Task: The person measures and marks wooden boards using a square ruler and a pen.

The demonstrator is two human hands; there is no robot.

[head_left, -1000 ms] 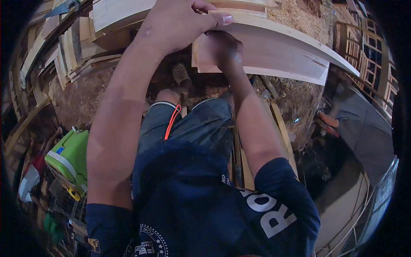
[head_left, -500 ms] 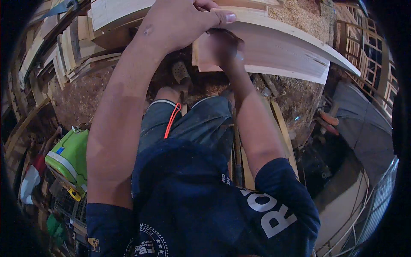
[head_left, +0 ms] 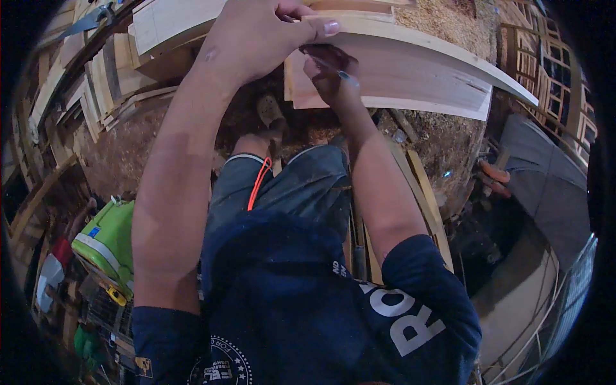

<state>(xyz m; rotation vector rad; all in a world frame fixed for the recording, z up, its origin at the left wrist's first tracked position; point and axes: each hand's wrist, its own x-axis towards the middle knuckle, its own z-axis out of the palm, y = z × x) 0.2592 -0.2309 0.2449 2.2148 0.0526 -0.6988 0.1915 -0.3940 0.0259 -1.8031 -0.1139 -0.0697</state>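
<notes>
My left hand (head_left: pixel 266 38) grips the near-left end of a pale wooden board (head_left: pixel 410 40), its thumb along the top edge and its other fingers curled mostly out of sight. Just below it, my right hand (head_left: pixel 333 76) is closed around a slim pen (head_left: pixel 346 78) with a pale bluish end. That hand is against the broad light face of a wooden plank (head_left: pixel 410 80), under the upper board. The pen's tip is hidden by the fingers and shadow.
Stacked wood pieces (head_left: pixel 122 58) and a handsaw (head_left: pixel 83 24) lie at the left. Sawdust (head_left: pixel 443 22) covers the surface behind the boards. A green case (head_left: pixel 109 237) stands at lower left; grey cloth (head_left: pixel 545 167) hangs at right. Long strips (head_left: pixel 423 192) lie beside my right arm.
My right hand was smeared by motion and now shows sharply, with the pen visible in it. My left hand keeps its hold on the board; the view has shifted slightly.
</notes>
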